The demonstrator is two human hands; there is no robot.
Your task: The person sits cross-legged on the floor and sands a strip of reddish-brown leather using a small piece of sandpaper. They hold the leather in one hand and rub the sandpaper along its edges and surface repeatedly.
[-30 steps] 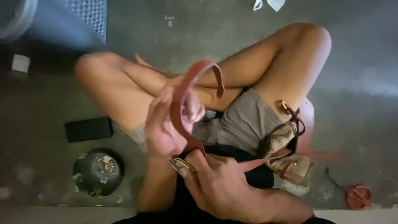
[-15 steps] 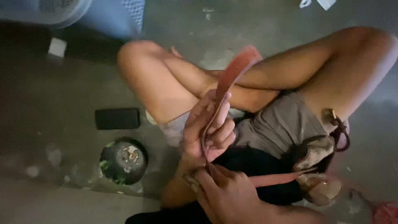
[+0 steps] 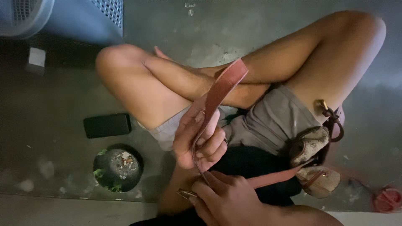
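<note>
I sit cross-legged on a concrete floor. A reddish-brown leather strap point(image 3: 222, 88) rises from my lap, its free end standing over my crossed shins. My left hand point(image 3: 199, 140) is wrapped around the strap's middle. My right hand point(image 3: 228, 199), low in the view, pinches the strap's lower part beside a brass buckle point(image 3: 186, 193). The strap runs on to the right toward a small patterned bag point(image 3: 312, 150) with dark trim and a brass ring that rests against my right thigh.
A black phone point(image 3: 107, 125) lies on the floor to the left. Below it stands a round dark bowl of ash and scraps point(image 3: 118, 167). A perforated blue-grey basket point(image 3: 63, 14) sits at the top left. Something red point(image 3: 387, 200) lies at the far right.
The strap has been drawn down through my left hand, so its free end stands lower and straighter. My right hand has slid lower toward the buckle. The view has shifted right.
</note>
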